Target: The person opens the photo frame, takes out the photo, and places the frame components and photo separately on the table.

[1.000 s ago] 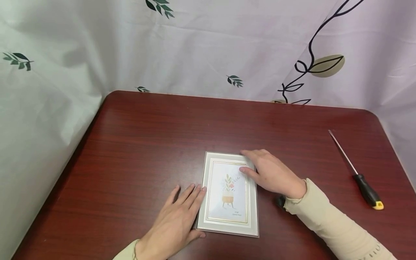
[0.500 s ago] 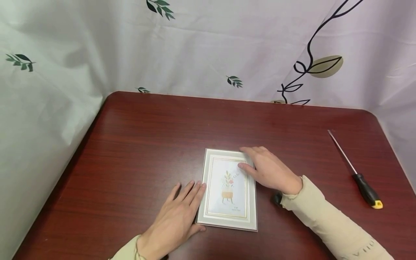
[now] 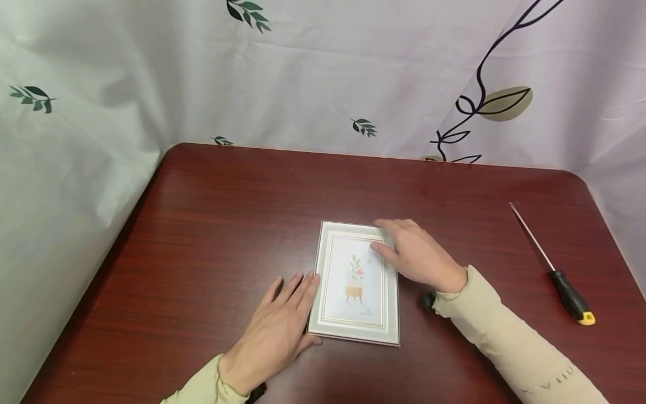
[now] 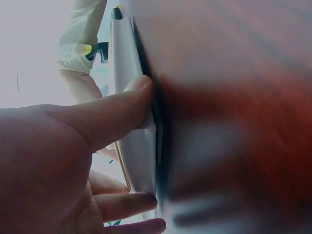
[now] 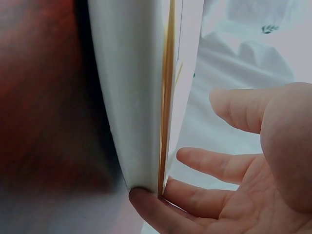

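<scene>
A white picture frame [image 3: 355,331] with thin gold lines lies face up on the dark red table, its picture showing a potted plant. My left hand [image 3: 272,331] rests along its left edge, the fingers nearly straight and the thumb [image 4: 122,105] against the near edge by the corner. At the far right corner is my right hand [image 3: 421,255], the fingers touching the rim. In the right wrist view its thumb [image 5: 239,105] is held off the frame, and a fingertip [image 5: 146,200] touches the corner. The frame's underside is hidden.
To the right lies a screwdriver [image 3: 569,294] with a black and yellow handle. Dark wood-grain table [image 3: 202,224] surrounds the frame. A white curtain [image 3: 303,73] with leaf prints hangs behind the far table edge.
The picture frame has slid a little away from me across the table, with both hands moving along with it. The screwdriver stays in place.
</scene>
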Tool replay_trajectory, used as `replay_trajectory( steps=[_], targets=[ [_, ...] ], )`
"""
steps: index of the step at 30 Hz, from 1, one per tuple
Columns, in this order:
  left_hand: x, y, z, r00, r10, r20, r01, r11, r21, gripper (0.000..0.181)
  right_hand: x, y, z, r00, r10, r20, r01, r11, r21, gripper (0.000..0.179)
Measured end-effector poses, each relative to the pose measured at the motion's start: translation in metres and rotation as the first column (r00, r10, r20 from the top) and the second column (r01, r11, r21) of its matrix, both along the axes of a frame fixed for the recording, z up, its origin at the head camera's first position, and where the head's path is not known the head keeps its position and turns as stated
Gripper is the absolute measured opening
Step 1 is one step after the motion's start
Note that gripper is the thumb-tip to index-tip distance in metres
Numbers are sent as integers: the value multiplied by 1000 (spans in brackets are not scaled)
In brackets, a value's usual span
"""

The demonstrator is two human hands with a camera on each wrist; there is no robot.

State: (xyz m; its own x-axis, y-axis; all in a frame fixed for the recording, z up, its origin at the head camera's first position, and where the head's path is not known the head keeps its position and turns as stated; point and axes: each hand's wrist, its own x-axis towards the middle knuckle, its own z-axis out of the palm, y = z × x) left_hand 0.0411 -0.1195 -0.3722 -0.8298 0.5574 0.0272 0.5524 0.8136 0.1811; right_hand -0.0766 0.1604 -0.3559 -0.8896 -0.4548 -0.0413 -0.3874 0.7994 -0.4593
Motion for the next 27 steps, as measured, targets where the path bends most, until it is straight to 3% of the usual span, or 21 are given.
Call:
replay_trajectory(
  steps=[11, 21, 27],
  targets=[
    [-8, 4, -1, 1000, 4, -12, -4, 1000, 11, 99, -10, 0, 3, 997, -68, 25, 68, 998, -2, 52],
    [-13, 5, 0, 999, 20, -40, -19, 999, 36, 94, -18, 0, 9, 996, -92, -2, 92, 995, -34, 51],
    [-17, 6, 1, 998, 27, -58, -22, 996, 87, 92, -21, -1, 14, 991, -131, -2, 131, 990, -57, 50]
  ],
)
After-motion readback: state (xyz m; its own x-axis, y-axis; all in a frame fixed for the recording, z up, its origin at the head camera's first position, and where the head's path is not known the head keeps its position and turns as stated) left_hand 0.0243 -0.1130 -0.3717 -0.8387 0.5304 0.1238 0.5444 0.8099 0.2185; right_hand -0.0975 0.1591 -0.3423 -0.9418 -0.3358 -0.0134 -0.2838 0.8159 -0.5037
